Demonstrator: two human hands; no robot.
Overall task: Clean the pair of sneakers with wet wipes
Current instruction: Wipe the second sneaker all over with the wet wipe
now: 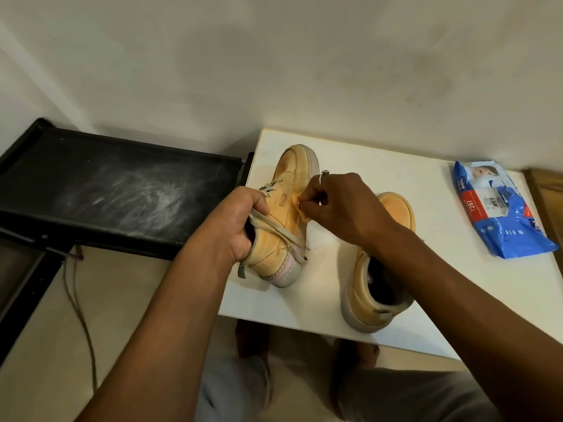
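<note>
A home room, shown by a small white table, dusty black shelf and plain stained wall

My left grip reaches in from the lower left, forearm bare, fingers curled round the collar of a sneaker. My right grip crosses from the right, fingertips pinching a wet wipe against its side.

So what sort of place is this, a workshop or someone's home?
Probably a room in a home: a small white table by a plain painted wall, a dusty black rack beside it, and a shop-bought pack of wet wipes on the table.
</note>
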